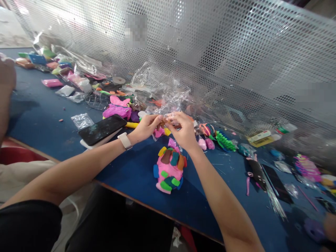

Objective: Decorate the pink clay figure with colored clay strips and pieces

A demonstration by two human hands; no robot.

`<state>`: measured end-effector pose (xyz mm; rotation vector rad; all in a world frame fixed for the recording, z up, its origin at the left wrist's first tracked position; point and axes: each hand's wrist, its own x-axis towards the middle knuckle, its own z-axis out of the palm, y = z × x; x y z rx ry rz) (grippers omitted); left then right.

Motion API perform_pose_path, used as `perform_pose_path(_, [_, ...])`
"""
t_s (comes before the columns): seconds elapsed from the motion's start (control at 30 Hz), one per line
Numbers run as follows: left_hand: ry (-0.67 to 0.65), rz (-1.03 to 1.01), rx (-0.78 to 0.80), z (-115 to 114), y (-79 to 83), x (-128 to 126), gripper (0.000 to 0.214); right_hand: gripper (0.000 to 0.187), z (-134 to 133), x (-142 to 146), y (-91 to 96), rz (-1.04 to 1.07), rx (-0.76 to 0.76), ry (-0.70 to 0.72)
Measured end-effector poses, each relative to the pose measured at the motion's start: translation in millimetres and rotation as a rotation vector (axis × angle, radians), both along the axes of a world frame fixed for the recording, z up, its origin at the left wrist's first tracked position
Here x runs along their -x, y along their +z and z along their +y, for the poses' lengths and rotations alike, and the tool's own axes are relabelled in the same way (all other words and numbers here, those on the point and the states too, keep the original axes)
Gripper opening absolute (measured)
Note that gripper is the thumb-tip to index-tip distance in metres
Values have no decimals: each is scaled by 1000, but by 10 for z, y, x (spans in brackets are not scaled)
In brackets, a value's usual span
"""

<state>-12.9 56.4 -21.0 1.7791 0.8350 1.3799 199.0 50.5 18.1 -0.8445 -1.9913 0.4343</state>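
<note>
My left hand, with a light watch band on its wrist, meets my right hand above the table's middle. Between their fingertips is a small orange-brown piece of modelling clay, partly hidden by the fingers; clear plastic seems to be around it. Both hands are closed on it. Below them on the table stands a pink modelling-clay figure, covered with flattened patches of green, blue, brown, orange and yellow. Small pink clay pieces lie just behind the figure.
A black phone rests on a white object at left. Clay packets and crumpled clear plastic line the perforated metal screen. At right lie another phone, thin wires and a green spiky clay piece. Another person's arm is at far left.
</note>
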Motion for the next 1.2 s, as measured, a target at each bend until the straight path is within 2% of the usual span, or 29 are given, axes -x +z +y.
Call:
perform_pose_path(0.13, [87, 28, -63, -5, 8, 4, 80, 43, -5, 13, -23, 48, 74, 22])
perform_pose_path(0.3, [186, 115, -152, -60, 35, 12, 72, 53, -19, 29, -11, 99, 112, 14])
perform_pose_path(0.43, [294, 178, -273, -73, 38, 20, 61, 64, -39, 40, 29, 144, 292, 109])
perform_pose_path(0.53, [354, 220, -334, -50, 25, 34, 56, 63, -52, 43, 58, 155, 401, 186])
perform_pose_path(0.77, [366, 207, -308, -38, 14, 51, 56, 59, -61, 62, 50, 158, 301, 72])
perform_pose_path(0.87, [360, 207, -332, -57, 21, 45, 56, 56, -68, 88, 38, 149, 343, 73])
perform_pose_path(1.07, [361, 230, -364, -102, 21, 34, 56, 63, -83, 171, 28, 261, 481, 125])
perform_pose_path(1.2, [341, 220, -390, -129, 11, 31, 59, 58, -97, 194, 35, 270, 477, 97])
